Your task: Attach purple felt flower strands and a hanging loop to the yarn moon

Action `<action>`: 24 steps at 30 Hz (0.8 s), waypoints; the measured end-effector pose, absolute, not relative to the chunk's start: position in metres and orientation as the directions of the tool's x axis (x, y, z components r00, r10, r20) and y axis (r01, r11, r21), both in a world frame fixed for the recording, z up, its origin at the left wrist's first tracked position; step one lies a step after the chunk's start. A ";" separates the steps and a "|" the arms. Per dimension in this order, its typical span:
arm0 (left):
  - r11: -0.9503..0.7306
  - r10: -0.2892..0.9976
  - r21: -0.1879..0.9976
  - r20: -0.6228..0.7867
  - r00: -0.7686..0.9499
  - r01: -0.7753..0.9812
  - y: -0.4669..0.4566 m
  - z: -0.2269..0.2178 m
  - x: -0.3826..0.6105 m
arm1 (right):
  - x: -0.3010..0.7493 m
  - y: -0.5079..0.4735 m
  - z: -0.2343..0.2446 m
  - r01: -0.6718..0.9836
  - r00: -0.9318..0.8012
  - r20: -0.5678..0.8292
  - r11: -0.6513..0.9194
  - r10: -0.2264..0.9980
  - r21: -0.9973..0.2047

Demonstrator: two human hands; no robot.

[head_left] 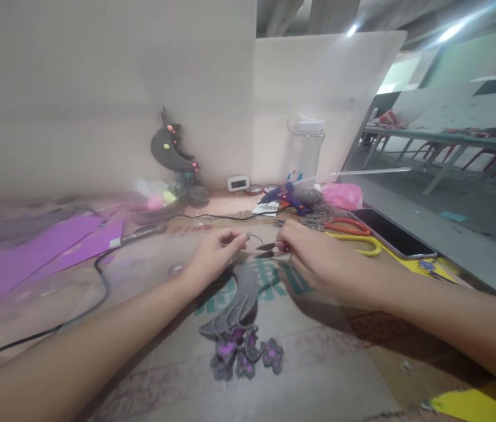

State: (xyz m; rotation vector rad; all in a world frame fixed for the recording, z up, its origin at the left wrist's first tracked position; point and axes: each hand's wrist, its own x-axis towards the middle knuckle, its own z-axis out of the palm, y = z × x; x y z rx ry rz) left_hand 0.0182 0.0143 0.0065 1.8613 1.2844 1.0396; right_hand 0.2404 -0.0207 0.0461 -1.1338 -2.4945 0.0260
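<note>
The left forearm [120,340] and right forearm [432,302] are showing bare, slim and smooth in outline, broadening toward the near side and tapering into narrow, uncovered wrists [188,282]. Farther off, the left hand [216,253] and right hand [303,249] are also appearing bare, finer details blurring.

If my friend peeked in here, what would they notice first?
Probably the grey curved piece with purple-centred shapes, lying between the person's forearms. Just beyond it, the right hand holds scissors with parted blades, and the left hand seems to pinch a thin strand. Bright purple sheets on the left might pop out too.
</note>
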 end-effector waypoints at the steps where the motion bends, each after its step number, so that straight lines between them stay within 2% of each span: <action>1: -0.318 0.946 0.841 0.247 0.212 0.439 0.014 0.006 0.018 | 0.240 -0.019 0.048 0.706 -0.549 0.378 0.656 0.745 -0.267; 5: -0.328 0.941 0.834 0.249 0.227 0.443 0.011 0.009 0.019 | 0.238 -0.006 0.039 0.556 -0.410 0.430 0.594 0.804 -0.581; 9: -0.334 0.937 0.829 0.241 0.253 0.448 0.006 0.011 0.022 | 0.229 0.008 0.018 0.486 -0.365 0.309 0.463 0.878 -0.742; 12: -0.365 0.920 0.817 0.243 0.309 0.446 0.003 0.012 0.024 | 0.221 0.013 0.009 0.468 -0.380 0.256 0.423 0.889 -0.776; 15: -0.376 0.906 0.817 0.225 0.358 0.437 0.002 0.011 0.024 | 0.219 0.012 0.009 0.441 -0.392 0.263 0.431 0.881 -0.787; 24: -0.332 0.892 0.868 0.161 0.423 0.369 0.004 0.004 0.025 | 0.226 0.012 0.011 0.402 -0.286 0.290 0.389 0.913 -0.829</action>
